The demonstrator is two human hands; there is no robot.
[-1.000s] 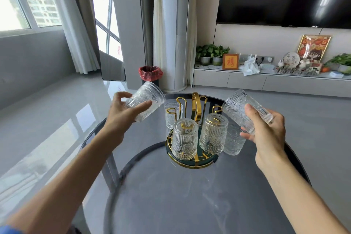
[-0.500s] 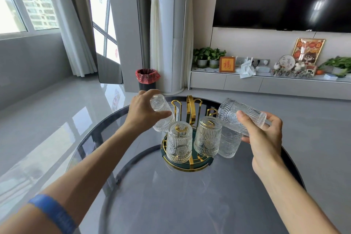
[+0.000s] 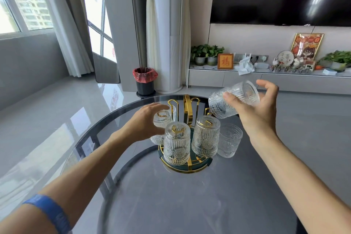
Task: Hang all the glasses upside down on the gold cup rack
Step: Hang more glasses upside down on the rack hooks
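Note:
The gold cup rack [image 3: 190,108] stands on a round dark tray on the glass table. Two ribbed clear glasses hang upside down on its front hooks, one at the left [image 3: 176,143] and one at the right [image 3: 206,137]. My left hand [image 3: 146,123] grips a third glass [image 3: 162,120], upside down over the rack's left hook. My right hand [image 3: 256,108] holds a tilted glass [image 3: 232,99] in the air above the rack's right side. Another glass [image 3: 229,139] stands on the table just right of the rack.
The round dark glass table [image 3: 190,205] has its far rim just behind the rack. Beyond it are a bin with a red liner [image 3: 145,80], a white column and a low TV shelf [image 3: 266,80] with plants and ornaments.
My left hand has lowered its glass, upside down, onto the rack's left hook. My right hand has lifted and tipped its glass, mouth now turned down to the left.

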